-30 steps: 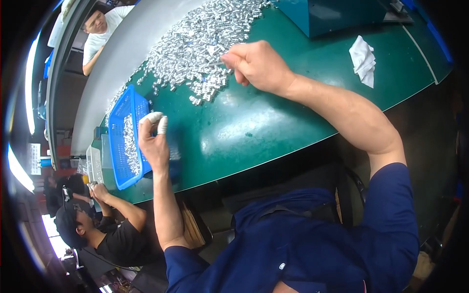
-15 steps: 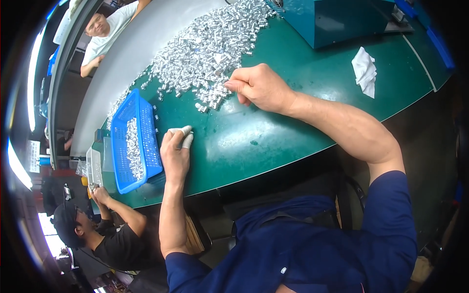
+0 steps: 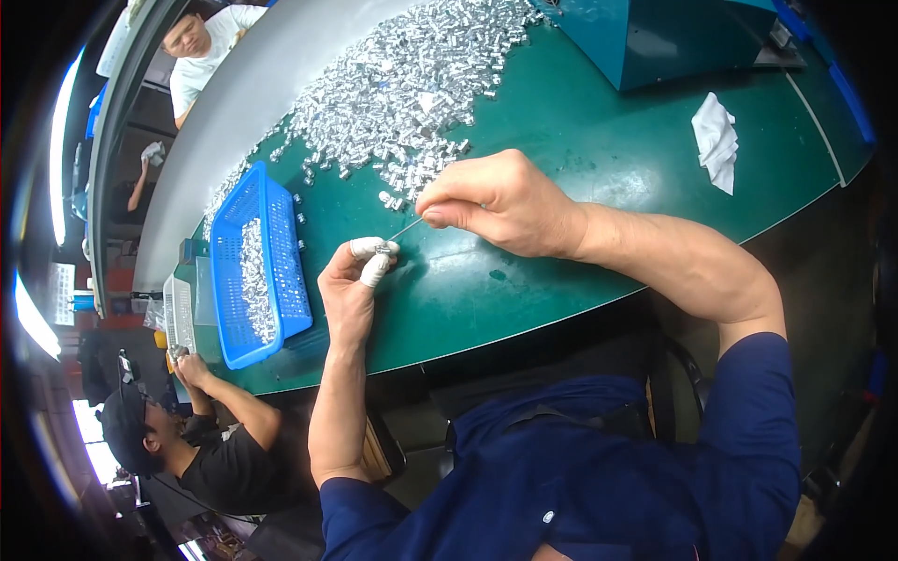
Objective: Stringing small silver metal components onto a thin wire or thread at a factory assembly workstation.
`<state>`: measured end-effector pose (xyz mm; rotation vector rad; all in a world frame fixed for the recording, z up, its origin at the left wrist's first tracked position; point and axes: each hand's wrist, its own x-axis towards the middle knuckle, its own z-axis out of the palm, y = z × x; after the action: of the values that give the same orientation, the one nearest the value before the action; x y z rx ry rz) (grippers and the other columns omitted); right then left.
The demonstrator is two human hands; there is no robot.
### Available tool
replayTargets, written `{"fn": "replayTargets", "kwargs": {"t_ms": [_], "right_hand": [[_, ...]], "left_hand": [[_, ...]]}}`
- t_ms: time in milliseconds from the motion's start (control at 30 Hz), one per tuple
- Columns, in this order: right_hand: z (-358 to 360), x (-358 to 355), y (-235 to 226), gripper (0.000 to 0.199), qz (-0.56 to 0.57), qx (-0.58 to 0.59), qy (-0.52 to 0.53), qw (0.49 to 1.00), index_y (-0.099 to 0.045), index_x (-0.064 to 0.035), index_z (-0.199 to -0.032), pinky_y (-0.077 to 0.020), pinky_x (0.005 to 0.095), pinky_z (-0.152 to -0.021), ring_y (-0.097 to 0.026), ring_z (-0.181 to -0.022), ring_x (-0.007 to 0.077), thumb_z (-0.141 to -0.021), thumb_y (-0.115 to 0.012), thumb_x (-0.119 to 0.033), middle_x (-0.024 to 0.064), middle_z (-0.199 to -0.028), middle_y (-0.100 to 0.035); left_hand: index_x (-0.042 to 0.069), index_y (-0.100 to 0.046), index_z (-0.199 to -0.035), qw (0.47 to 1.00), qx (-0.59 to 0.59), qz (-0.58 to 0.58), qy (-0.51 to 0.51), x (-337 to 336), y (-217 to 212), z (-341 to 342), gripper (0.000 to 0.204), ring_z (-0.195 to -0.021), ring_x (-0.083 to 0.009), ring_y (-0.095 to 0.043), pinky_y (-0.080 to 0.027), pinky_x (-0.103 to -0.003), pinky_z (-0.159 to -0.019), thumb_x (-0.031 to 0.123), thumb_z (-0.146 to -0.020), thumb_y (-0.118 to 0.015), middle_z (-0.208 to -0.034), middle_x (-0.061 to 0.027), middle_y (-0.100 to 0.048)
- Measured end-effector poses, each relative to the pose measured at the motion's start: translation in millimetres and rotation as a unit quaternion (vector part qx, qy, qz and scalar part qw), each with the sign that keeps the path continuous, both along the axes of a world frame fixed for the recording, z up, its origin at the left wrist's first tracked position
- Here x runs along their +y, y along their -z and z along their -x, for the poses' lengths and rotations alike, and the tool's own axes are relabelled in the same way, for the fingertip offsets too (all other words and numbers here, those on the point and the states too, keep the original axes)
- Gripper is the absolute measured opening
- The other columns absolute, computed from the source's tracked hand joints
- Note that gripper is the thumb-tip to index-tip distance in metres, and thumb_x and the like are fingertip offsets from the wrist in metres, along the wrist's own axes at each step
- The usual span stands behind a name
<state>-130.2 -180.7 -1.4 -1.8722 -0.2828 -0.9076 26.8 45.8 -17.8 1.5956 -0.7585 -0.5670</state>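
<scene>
At the left of the green table point(image 3: 580, 150), a blue mesh basket point(image 3: 245, 327) holds a strip of small silvery pieces, near edge of the table just beside it. Right of it, the left hand point(image 3: 351, 290), white wraps on thumb and fingertip, pinches one small silvery metal part point(image 3: 383, 248) above the near table surface. Right hand point(image 3: 500, 201) is clenched around a thin metal pin point(image 3: 404, 229), tip meeting the part.

Risks, as judgement: part is tiny and shiny, the wrapped fingers likely give little feel, so it could slip out and roll off the near edge. Pin held at a slant; a push off-axis could bend it or jab the thumb.

Part looks short, cylindrical, bright metal, too small for detail. Far behind lies a big heap of similar silver parts point(image 3: 402, 84). Farther right a blue box point(image 3: 673, 37), and a crumpled white cloth point(image 3: 716, 140), well apart from both hands.
</scene>
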Motion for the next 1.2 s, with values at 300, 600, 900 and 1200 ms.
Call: {"fn": "replayTargets", "kwargs": {"t_ms": [300,600,900,1200], "right_hand": [[1,3,2,0.009,0.025,-0.004,0.005,1.0,-0.07,-0.0014,-0.098,-0.0553,0.0326,-0.066,-0.07,-0.076,0.0254,-0.09,-0.072,-0.006,0.0119,-0.087,-0.071],[2,4,1,0.009,0.045,-0.001,0.011,0.999,-0.07,-0.0016,-0.097,-0.0558,0.0318,-0.066,-0.07,-0.076,0.025,-0.09,-0.072,-0.005,0.0116,-0.087,-0.071],[2,3,1,0.009,0.052,-0.008,0.02,0.998,-0.07,-0.0021,-0.097,-0.0545,0.0329,-0.064,-0.069,-0.074,0.0254,-0.089,-0.073,-0.005,0.0112,-0.085,-0.07],[1,7,7,0.009,0.091,-0.001,0.015,0.996,-0.07,-0.0026,-0.096,-0.0538,0.034,-0.062,-0.068,-0.071,0.0269,-0.089,-0.073,-0.008,0.0119,-0.084,-0.069]], "left_hand": [[-0.001,-0.069,-0.107,1.0,0.006,0.02,0.01,1,2,3,0.019,-0.092,-0.0156,-0.069,-0.055,-0.03,-0.088,-0.002,-0.088,-0.073,-0.1,-0.0081,-0.073],[-0.001,-0.069,-0.107,1.0,0.007,0.018,0.01,2,2,4,0.021,-0.094,-0.015,-0.069,-0.055,-0.029,-0.089,-0.004,-0.087,-0.074,-0.1,-0.0074,-0.073],[-0.001,-0.069,-0.107,1.0,0.003,0.014,0.013,2,2,4,0.021,-0.095,-0.0145,-0.068,-0.054,-0.028,-0.089,-0.004,-0.088,-0.073,-0.101,-0.0071,-0.073],[-0.001,-0.07,-0.102,0.988,-0.151,-0.022,0.009,-3,-2,14,0.02,-0.093,-0.0157,-0.068,-0.054,-0.029,-0.085,-0.004,-0.083,-0.076,-0.099,-0.0068,-0.073]]}}
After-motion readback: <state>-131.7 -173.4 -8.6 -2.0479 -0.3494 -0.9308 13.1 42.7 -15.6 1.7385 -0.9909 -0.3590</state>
